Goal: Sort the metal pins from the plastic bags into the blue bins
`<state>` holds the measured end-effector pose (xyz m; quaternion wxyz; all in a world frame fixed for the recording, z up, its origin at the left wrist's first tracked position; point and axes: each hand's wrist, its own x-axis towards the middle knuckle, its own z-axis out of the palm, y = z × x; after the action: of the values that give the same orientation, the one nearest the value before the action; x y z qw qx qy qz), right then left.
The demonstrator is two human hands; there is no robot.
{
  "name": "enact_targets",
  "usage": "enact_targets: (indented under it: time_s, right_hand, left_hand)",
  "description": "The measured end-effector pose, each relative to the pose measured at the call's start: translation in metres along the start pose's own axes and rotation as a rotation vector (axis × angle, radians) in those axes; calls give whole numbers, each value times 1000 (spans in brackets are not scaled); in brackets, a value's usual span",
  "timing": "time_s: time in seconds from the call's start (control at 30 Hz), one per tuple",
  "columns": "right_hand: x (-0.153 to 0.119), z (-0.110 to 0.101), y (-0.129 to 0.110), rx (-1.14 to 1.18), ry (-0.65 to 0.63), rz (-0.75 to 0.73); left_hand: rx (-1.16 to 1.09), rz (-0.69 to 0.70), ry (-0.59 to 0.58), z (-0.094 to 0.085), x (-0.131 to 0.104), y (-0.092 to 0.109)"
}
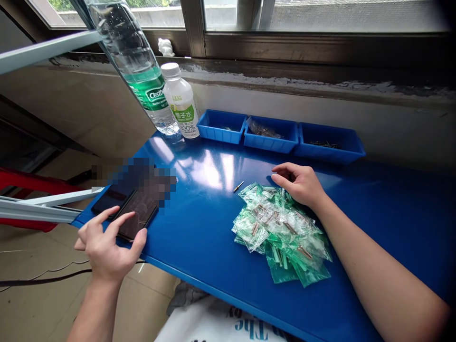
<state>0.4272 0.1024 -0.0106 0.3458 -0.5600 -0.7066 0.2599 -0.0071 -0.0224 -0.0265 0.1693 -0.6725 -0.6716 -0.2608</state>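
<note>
On the left end of the blue surface (199, 228), your left hand (110, 249) hangs over a dark phone (137, 218), its fingers spread and thumb well apart from them, with nothing gripped; whether a fingertip touches the screen, you cannot tell from this view. A second dark device (109, 200) lies just beside that phone, and a pixelated patch hides part of both. Your right hand (302, 184) rests at the far side of the pile of small plastic bags (281, 232), loosely curled, the tips of thumb and forefinger slightly apart; no item shows between them, though the palm is hidden. The bags, clear and green-tinted, overlap in a heap in front of you, and several hold slim metal pieces. One loose metal pin (238, 186) lies on the surface, near the heap's far left corner. Along the wall stand three blue bins in a row: the left bin (221, 134) has a few small pieces in it, the middle bin (270, 142) a clear bag, and the right bin (329, 151) thin, dark pieces. To the left of them, you have a small white-capped bottle (181, 107) beside a large clear bottle (137, 71) with a green label, both near the window.
</note>
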Motion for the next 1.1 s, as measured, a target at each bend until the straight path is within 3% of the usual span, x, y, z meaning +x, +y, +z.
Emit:
enact_targets:
  time_s: [0.2, 1.1]
  right_hand:
    - [0, -1, -1, -28, -11, -8]
    - [0, 0, -3, -41, -17, -3]
  left_hand:
    - [18, -8, 88, 4, 0, 2]
    - [12, -74, 56, 7, -2, -3]
